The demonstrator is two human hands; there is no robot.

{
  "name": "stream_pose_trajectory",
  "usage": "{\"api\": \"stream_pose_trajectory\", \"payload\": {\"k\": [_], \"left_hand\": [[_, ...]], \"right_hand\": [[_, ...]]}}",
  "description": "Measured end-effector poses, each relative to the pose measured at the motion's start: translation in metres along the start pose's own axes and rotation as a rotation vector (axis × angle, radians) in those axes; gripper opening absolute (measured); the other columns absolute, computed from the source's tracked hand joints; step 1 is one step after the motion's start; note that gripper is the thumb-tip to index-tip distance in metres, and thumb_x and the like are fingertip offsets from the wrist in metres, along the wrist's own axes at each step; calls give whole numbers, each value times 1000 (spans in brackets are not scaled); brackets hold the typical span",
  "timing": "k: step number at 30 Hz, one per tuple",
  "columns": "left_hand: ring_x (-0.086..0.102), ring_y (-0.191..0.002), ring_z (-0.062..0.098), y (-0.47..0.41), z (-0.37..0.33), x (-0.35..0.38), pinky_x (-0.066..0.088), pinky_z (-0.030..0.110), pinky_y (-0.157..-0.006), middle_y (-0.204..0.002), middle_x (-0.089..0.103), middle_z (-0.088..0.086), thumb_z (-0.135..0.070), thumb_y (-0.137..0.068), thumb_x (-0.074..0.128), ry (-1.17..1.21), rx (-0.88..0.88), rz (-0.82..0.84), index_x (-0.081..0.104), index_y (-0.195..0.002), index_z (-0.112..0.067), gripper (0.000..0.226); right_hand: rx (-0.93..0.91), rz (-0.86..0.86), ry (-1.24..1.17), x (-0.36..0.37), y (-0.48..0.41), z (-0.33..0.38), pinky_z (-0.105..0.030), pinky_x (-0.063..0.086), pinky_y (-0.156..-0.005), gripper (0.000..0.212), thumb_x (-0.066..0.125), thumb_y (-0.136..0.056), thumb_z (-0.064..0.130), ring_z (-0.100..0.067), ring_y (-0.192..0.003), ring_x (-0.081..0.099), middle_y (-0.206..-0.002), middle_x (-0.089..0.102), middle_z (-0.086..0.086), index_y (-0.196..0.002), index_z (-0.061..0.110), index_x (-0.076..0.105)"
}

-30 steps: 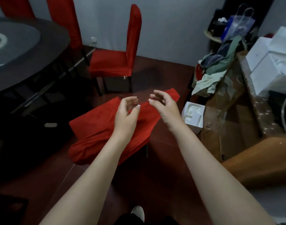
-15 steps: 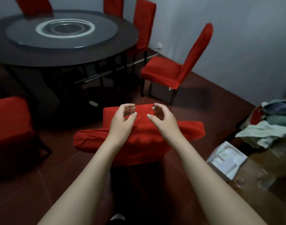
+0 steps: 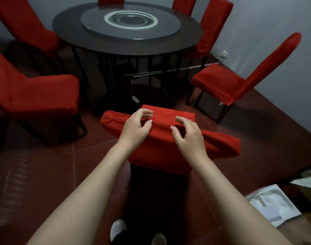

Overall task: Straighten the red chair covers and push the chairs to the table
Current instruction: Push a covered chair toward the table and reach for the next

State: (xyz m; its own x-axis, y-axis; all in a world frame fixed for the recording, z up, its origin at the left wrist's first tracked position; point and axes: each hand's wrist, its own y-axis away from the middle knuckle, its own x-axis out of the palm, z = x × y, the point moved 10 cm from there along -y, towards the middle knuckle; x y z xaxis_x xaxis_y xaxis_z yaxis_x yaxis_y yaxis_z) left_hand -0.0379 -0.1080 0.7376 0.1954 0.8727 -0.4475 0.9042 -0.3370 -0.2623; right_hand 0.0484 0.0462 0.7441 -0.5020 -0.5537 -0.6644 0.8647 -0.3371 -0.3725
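A chair in a red cover (image 3: 220, 144) stands right in front of me, seen from behind and above, its back top running from left to right. My left hand (image 3: 135, 128) and my right hand (image 3: 188, 137) hover over the top of that back, fingers loosely curled and holding nothing. The round dark table (image 3: 66, 27) with a glass turntable lies beyond it. More red-covered chairs ring the table: one at the right (image 3: 239, 82) stands pulled out and angled, one at the left (image 3: 36, 96) stands off from the table.
Further red chairs (image 3: 213, 27) stand at the table's far side and at the left (image 3: 22, 27). A white foam tray (image 3: 273, 206) lies on the brown tiled floor at the lower right. My shoes (image 3: 117, 228) show at the bottom. A grey wall runs along the right.
The view has swung left from the cluttered corner onto the table and chairs. Both hands have spread slightly apart and now sit lower over the chair back.
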Motion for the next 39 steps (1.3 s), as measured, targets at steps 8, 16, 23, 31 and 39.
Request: {"api": "stream_pose_trajectory", "payload": {"k": [8,16,23,31,39], "left_hand": [[46,-128,20,2,-4,18,30,34,-110,-130,56,6,-22,-89,61,-371,240,254,55,-125,-10,39],[11,-145,16,-8,27,46,13,36,-117,-157,17,2,-69,-85,15,-925,518,640,7,-149,-31,75],[35,-137,30,-12,34,48,32,44,-108,-147,38,17,-73,-82,15,-961,530,628,26,-147,-26,82],[40,-133,34,-17,37,48,35,44,-106,-144,39,22,-73,-80,21,-912,462,576,32,-146,-22,84],[35,-137,24,-22,31,61,32,35,-107,-150,36,8,-80,-72,4,-940,343,519,26,-147,-31,93]], "right_hand": [[-92,69,345,6,10,-3,-39,35,-99,52,66,-85,37,-27,-116,53,-125,60,-8,-126,6,56],[-84,327,667,24,14,-41,-40,17,-114,86,36,-82,70,-24,-140,29,-152,33,-7,-146,13,32],[-217,59,712,18,14,-27,-49,41,-99,85,38,-76,74,-29,-119,56,-131,58,-11,-128,10,58],[-400,-100,716,16,5,-26,-42,45,-96,76,44,-79,74,-26,-114,60,-124,63,-10,-122,15,64],[-561,-112,712,6,-3,-40,-49,41,-101,69,48,-82,70,-24,-113,61,-121,65,-10,-121,15,64]]}}
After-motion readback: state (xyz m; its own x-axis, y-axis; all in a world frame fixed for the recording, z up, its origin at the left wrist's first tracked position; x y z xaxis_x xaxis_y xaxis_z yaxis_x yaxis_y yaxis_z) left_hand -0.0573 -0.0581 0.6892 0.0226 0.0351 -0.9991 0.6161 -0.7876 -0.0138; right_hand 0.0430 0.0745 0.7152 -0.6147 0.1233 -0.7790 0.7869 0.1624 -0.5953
